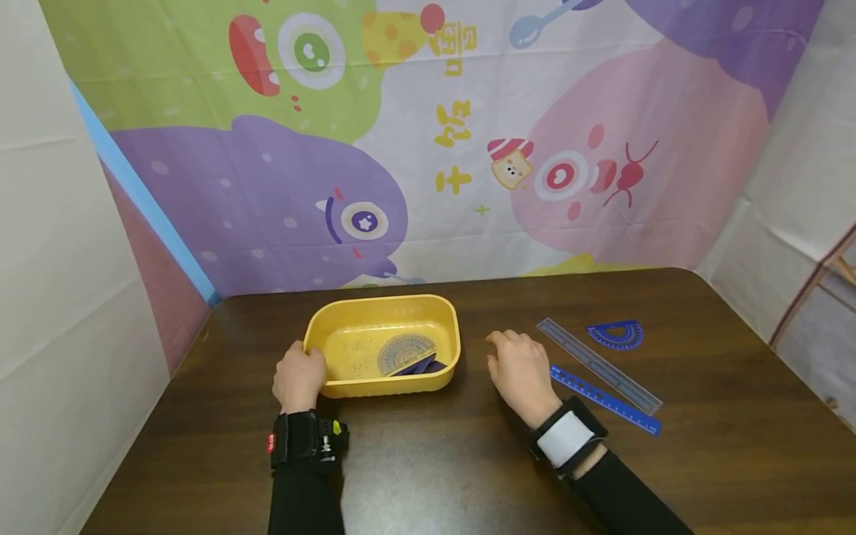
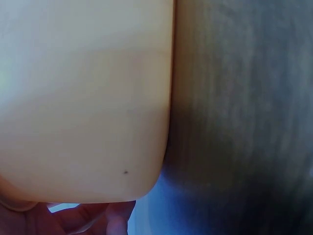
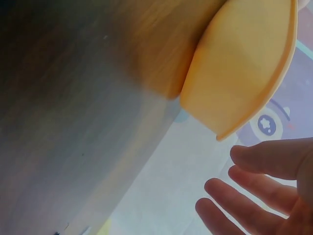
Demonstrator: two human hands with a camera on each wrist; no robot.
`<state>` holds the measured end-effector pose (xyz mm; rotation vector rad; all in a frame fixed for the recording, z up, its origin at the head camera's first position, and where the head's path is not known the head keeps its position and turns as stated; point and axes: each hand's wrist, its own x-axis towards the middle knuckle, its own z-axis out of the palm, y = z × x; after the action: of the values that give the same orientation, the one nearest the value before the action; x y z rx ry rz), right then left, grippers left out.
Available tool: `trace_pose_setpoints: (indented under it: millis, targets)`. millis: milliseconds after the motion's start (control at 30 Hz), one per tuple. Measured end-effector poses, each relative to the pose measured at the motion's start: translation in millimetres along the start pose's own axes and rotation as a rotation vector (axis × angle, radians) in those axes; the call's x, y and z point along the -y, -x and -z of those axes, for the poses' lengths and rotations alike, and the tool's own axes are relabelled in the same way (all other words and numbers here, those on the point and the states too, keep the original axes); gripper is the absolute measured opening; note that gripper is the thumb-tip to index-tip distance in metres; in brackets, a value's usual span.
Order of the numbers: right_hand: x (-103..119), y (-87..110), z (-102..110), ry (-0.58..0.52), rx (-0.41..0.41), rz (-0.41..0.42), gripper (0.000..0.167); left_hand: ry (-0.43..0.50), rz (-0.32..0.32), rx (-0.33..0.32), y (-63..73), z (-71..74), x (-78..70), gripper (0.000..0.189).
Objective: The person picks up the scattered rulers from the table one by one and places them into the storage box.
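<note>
My left hand [image 1: 298, 375] grips the left end of a yellow plastic bin [image 1: 384, 388], with the thumb at its rim. In the left wrist view the fingers [image 2: 80, 218] lie against the bin's wall [image 2: 88, 122]. Inside the bin lie a clear protractor [image 1: 403, 352] and dark blue flat pieces [image 1: 423, 365], partly hidden by the front wall. To the right of the bin, my right hand [image 1: 521, 371] hovers with relaxed, parted fingers and nothing in them. The right wrist view shows that hand [image 3: 266, 196] apart from the bin's near wall [image 3: 239, 63].
Right of my right hand, a clear ruler [image 1: 598, 364] and a blue ruler [image 1: 608, 401] lie slanted on the brown table [image 1: 428, 461]. Beyond them is a blue protractor [image 1: 625, 342]. A cartoon-printed cloth [image 1: 461, 238] hangs behind the table's far edge.
</note>
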<state>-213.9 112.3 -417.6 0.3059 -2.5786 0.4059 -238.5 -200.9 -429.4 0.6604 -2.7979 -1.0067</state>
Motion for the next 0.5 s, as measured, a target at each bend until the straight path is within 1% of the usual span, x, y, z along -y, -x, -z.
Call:
trace_pose_setpoints:
  millis: [267, 500]
  targets:
    - [-7, 1.0, 4, 0.018, 0.039, -0.033, 0.025, -0.001, 0.001, 0.007, 1.5, 0.1, 1.0, 0.038]
    - [-14, -1.8, 10, 0.019, 0.066, -0.059, 0.029, 0.001, -0.012, -0.013, 0.4, 0.0, 0.4, 0.039]
